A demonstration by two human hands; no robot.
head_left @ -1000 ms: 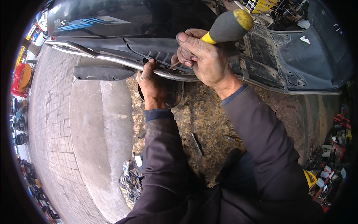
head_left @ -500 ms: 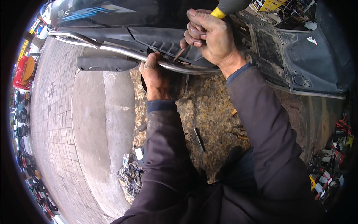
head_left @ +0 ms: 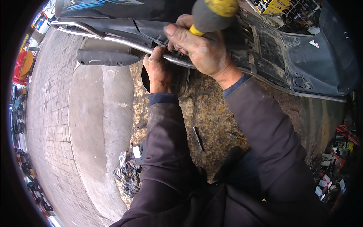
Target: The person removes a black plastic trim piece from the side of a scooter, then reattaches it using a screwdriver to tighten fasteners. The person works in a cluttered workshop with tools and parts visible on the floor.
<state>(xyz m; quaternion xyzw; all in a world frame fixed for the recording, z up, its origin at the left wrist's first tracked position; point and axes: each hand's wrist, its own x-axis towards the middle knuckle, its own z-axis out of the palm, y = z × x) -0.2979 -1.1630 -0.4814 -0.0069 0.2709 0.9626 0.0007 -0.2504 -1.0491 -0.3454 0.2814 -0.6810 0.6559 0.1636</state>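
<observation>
In my right hand (head_left: 208, 53) is a screwdriver (head_left: 214, 16) with a bulky grey and yellow handle; its tip is hidden behind my fingers. My left hand (head_left: 156, 72) is closed at the chrome side rail (head_left: 130, 45) of a scooter, some of its fingers out of sight behind the rail. A dark scooter body panel (head_left: 109, 12) with blue graphics lies above the rail. Below the rail, close to my left wrist, a dark rounded part (head_left: 184, 81) shows. The dusty black footboard (head_left: 266, 47) extends to the right.
A grey elongated cover (head_left: 106, 58) sticks out under the rail. On the stained ground lie a thin metal rod (head_left: 197, 139), another tool (head_left: 237, 135) and a crumpled rag (head_left: 126, 174). Mixed parts (head_left: 329, 170) are heaped at right. A red chair (head_left: 19, 68) stands far left.
My right hand has moved left and a little down with the screwdriver, now covering the shaft that showed before. The left hand stays at the rail. The whole view has shifted slightly.
</observation>
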